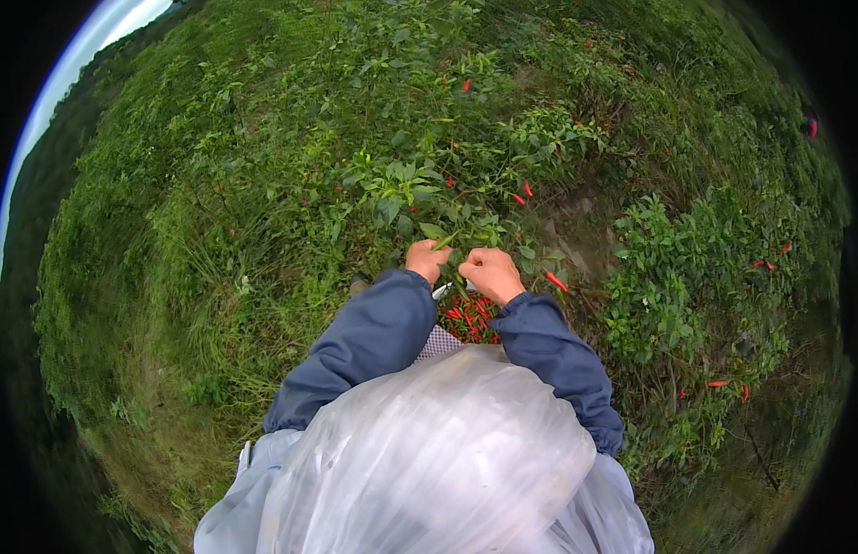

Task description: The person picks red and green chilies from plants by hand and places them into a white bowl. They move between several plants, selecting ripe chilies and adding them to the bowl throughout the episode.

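Observation:
In front of my body, my left hand (429,260) is closed on a green sprig of a chili plant (435,232), its leaves showing beside the fingertips. Just to its right, my right hand (493,273) has its fingers curled in a pinch; whatever they hold is hidden. Below both hands, many red chilies (472,317) with some green among them lie in a container whose rim I cannot make out. A checked cloth (440,342) shows at its left side. A red chili (556,282) hangs on the plant right of my right hand.
Dense chili plants (651,268) and grass (207,305) surround me. More red chilies (528,188) hang ahead and to the right. Bare soil (577,222) shows ahead on the right. Clear plastic sheeting (438,443) covers my front and bulges below my forearms.

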A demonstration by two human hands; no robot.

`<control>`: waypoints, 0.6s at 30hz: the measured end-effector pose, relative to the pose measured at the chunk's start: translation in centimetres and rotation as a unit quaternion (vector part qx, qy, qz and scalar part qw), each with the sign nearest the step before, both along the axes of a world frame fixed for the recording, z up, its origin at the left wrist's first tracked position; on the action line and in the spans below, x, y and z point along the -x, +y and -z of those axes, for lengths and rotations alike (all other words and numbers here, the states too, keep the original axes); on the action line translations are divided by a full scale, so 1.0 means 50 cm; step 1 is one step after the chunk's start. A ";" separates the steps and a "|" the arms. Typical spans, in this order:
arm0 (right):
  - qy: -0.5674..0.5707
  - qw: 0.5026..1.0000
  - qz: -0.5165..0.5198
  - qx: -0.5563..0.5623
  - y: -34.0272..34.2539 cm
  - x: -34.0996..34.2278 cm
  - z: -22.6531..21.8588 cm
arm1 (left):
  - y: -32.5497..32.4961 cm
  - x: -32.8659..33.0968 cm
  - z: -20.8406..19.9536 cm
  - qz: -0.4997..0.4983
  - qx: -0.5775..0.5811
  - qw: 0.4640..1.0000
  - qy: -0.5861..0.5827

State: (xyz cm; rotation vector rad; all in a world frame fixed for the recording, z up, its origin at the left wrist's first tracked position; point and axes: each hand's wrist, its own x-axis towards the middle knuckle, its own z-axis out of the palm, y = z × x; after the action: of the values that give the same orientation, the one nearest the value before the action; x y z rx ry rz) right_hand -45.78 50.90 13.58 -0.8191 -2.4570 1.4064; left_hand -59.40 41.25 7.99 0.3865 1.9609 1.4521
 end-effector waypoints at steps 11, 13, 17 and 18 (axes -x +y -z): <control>0.103 0.891 0.032 0.441 -0.017 -0.033 -0.015 | -0.013 0.016 -0.043 -0.062 0.031 0.993 -0.094; 0.110 0.894 0.028 0.434 -0.036 -0.025 -0.001 | -0.010 0.014 -0.038 -0.052 0.047 0.993 -0.090; 0.150 0.935 0.011 0.321 -0.066 -0.011 0.025 | -0.012 0.012 -0.015 -0.042 0.001 0.996 -0.077; 0.112 0.969 0.010 0.221 -0.069 -0.009 0.031 | -0.013 0.011 -0.011 -0.046 -0.005 0.996 -0.079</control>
State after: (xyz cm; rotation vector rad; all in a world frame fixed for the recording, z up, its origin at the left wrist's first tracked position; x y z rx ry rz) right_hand -45.31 47.46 12.06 -0.7101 -1.9897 1.9551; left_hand -59.96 40.61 8.53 0.1814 1.8664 1.5030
